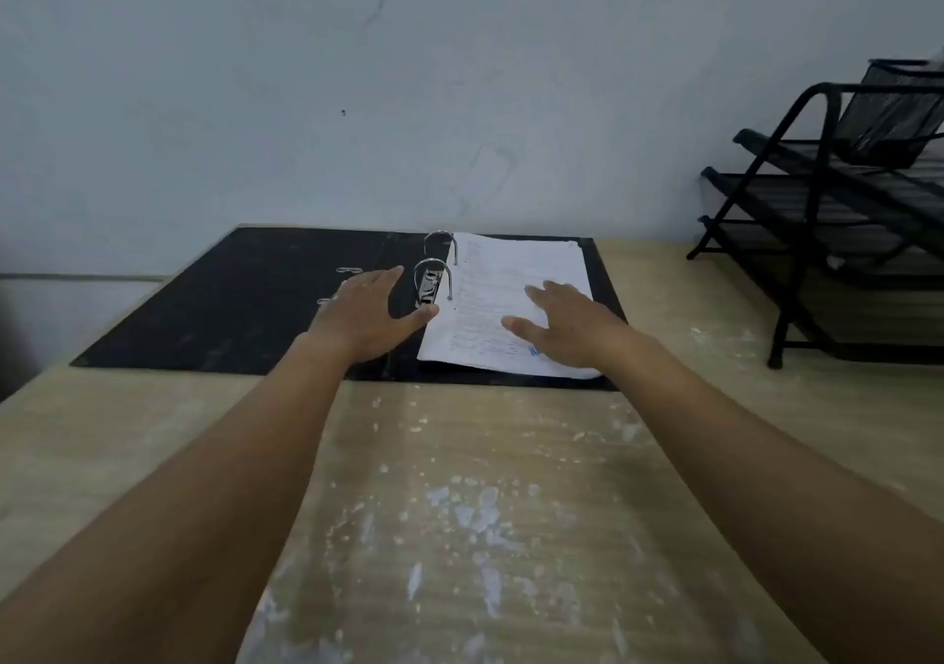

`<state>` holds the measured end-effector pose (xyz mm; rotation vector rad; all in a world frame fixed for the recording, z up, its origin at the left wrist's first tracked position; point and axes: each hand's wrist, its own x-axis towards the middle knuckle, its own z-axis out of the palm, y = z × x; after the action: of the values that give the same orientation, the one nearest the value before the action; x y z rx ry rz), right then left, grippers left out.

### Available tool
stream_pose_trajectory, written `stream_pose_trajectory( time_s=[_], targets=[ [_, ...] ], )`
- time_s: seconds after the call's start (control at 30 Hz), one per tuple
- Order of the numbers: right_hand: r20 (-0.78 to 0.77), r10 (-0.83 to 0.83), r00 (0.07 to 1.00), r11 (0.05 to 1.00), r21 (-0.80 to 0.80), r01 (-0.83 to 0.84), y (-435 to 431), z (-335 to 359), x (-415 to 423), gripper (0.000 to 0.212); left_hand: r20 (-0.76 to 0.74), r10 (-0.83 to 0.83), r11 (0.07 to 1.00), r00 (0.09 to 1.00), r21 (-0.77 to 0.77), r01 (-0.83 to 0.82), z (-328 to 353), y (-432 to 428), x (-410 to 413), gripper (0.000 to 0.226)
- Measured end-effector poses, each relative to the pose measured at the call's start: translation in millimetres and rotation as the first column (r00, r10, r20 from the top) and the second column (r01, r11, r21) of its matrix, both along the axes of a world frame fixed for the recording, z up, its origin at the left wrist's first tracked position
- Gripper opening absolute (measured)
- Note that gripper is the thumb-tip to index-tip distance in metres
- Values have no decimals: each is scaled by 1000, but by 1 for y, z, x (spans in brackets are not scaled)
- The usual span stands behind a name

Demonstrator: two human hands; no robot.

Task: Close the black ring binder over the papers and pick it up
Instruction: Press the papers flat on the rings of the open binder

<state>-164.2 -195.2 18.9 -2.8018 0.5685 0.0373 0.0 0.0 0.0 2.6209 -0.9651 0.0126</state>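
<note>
Both hands spread, left hand (365, 313), right hand (567, 324), over open binder (219, 306), paint-flecked wooden table (459, 510), pale wall (357, 76)

Black ring binder (230, 301) lies open flat against pale wall; upright metal rings (434, 275) stick up mid-spine. Black wire mesh tray rack (838, 214) blocks right side. Near wooden tabletop (459, 484) free.

Black wire-mesh tray rack (838, 214) on the paint-flecked wooden table (459, 510), right, against the wall (357, 76).
</note>
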Motion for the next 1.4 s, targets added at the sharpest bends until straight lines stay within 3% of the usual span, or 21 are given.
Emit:
stream_pose_trajectory(
  time_s=[0.37, 0.63, 0.87, 1.13, 1.3, 1.4],
  targets=[
    [-85, -27, 996, 997, -69, 21, -9, -45, 34, 77, -158, -65, 997, 985, -45, 58, -29, -15, 47, 96],
    [-1, -52, 999, 994, -98, 52, -15, -68, 44, 76, 14, -33, 998, 999, 54, 32, -46, -11, 72, 93],
    [8, -54, 999, 992, -115, 54, -15, -69, 42, 76, 41, -15, 977, 999, 212, 6, -53, -20, 78, 100],
    [8, -44, 999, 991, -122, 45, -16, -70, 41, 75, 50, -52, 971, 997, 237, 38, -54, -25, 80, 85],
    [4, -47, 999, 992, -118, 47, -18, -72, 40, 77, 45, -35, 968, 998, 251, 23, -53, -28, 77, 89],
    [10, -46, 999, 992, -116, 47, -19, -72, 40, 77, 47, -65, 968, 997, 244, 51, -53, -32, 75, 78]
  ],
)
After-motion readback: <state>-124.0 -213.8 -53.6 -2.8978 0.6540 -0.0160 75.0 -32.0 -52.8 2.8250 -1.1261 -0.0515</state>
